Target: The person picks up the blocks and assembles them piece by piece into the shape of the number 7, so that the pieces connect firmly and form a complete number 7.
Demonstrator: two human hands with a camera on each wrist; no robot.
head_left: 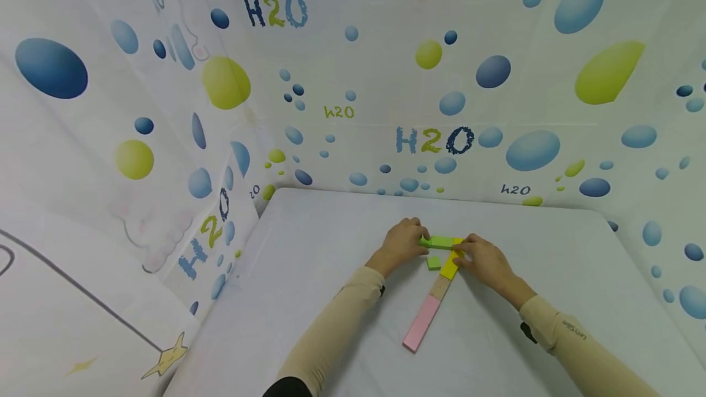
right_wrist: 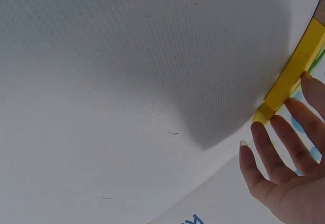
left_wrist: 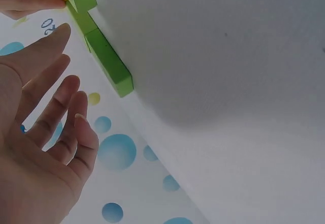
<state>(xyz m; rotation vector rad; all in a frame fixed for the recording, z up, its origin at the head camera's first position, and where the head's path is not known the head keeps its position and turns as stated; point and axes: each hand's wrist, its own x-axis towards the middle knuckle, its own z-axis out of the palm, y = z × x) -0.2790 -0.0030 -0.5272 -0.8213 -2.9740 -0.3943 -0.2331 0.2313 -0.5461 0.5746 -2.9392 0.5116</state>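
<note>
Flat coloured blocks form a bent line on the white table. A green row (head_left: 443, 242) runs across the top, meeting yellow blocks (head_left: 449, 267) at its right end. Below the yellow, a bare wood block (head_left: 440, 287) and a long pink block (head_left: 421, 323) continue the slanted line. One small green block (head_left: 434, 263) lies inside the corner. My left hand (head_left: 404, 241) is at the green row's left end; in the left wrist view its fingers curve loosely beside the green end block (left_wrist: 109, 61). My right hand (head_left: 488, 262) touches the yellow blocks at the corner with extended fingertips (right_wrist: 258, 127).
The white table (head_left: 309, 299) reaches back to a patterned cloth wall (head_left: 375, 72) with blue and green dots. Another patterned sheet (head_left: 138, 250) hangs along the table's left side.
</note>
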